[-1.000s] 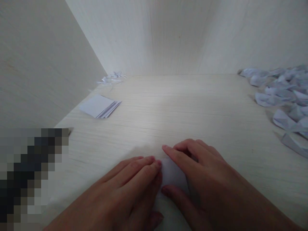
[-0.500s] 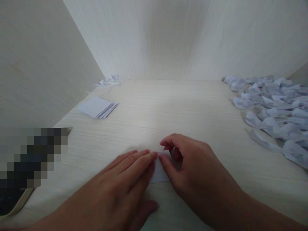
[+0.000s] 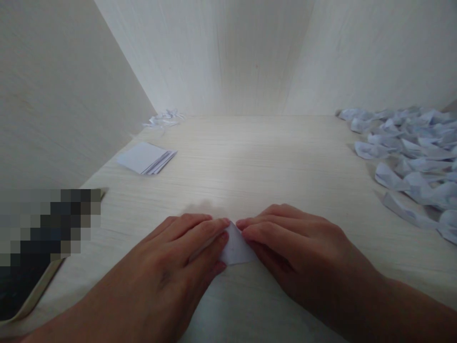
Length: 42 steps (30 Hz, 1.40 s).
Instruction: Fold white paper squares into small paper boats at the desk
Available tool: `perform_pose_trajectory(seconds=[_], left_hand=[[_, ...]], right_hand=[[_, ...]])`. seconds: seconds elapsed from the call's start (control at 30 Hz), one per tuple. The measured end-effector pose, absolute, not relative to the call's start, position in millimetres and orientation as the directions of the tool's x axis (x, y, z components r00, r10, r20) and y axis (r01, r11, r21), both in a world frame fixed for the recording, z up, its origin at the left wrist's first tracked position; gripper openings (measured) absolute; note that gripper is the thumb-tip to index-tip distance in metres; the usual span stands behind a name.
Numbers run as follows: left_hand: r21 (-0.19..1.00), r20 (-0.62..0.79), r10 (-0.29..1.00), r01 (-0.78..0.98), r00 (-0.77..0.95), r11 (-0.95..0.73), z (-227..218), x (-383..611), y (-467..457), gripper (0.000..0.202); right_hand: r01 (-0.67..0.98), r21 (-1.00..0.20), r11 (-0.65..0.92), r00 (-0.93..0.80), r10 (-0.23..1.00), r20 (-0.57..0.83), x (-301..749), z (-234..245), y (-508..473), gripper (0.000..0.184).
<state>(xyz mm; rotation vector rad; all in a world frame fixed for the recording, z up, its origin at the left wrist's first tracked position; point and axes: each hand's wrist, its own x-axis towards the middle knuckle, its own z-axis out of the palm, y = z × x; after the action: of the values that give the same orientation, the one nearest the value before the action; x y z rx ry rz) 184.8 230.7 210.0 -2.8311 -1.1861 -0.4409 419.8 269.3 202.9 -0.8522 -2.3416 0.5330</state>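
Note:
A small white piece of paper (image 3: 235,247) lies on the table in front of me, its top corner folded so it comes to a point between my hands. My left hand (image 3: 185,257) presses on its left side, fingers held together and thumb tucked by the lower edge. From the other side, my right hand (image 3: 303,252) has its fingertips on the slanting right edge, fingers pressed together and bent. Both hands cover much of the paper, so its full outline is hidden.
Back left, a stack of white paper squares (image 3: 143,158) lies in front of some white paper scraps (image 3: 164,118). Many folded white paper pieces (image 3: 417,147) are heaped at right. A dark, pixelated flat object (image 3: 39,271) is at left. Pale boards (image 3: 257,57) wall the table.
My right hand's fingers have come down onto the paper's right side. Its top right corner now slants down, folded over. My left hand stays on the left side, its thumb drawn in.

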Motion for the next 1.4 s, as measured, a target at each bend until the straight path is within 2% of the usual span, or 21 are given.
perform_pose_trajectory(seconds=[0.17, 0.37, 0.57, 0.77, 1.13, 1.4], left_hand=[[0.126, 0.243, 0.701, 0.695, 0.671, -0.708, 213, 187, 231, 0.033], [0.162, 0.253, 0.712, 0.697, 0.655, -0.698, 211, 187, 230, 0.035], [0.213, 0.225, 0.732, 0.701, 0.642, -0.68, 206, 182, 226, 0.038], [0.226, 0.168, 0.732, 0.697, 0.66, -0.68, 213, 183, 224, 0.038], [0.154, 0.247, 0.733, 0.721, 0.634, -0.675, 218, 194, 225, 0.034], [0.182, 0.243, 0.75, 0.731, 0.615, -0.658, 221, 197, 225, 0.032]], right_hand=[[0.342, -0.521, 0.782, -0.661, 0.594, 0.458, 422, 202, 270, 0.022], [0.356, -0.497, 0.792, -0.678, 0.585, 0.446, 421, 203, 269, 0.022], [0.332, -0.475, 0.815, -0.701, 0.551, 0.453, 418, 203, 265, 0.028], [0.371, -0.462, 0.806, -0.723, 0.563, 0.401, 414, 197, 262, 0.026], [0.457, -0.523, 0.719, -0.667, 0.666, 0.334, 408, 200, 259, 0.026], [0.488, -0.503, 0.713, -0.653, 0.681, 0.332, 407, 200, 256, 0.026]])
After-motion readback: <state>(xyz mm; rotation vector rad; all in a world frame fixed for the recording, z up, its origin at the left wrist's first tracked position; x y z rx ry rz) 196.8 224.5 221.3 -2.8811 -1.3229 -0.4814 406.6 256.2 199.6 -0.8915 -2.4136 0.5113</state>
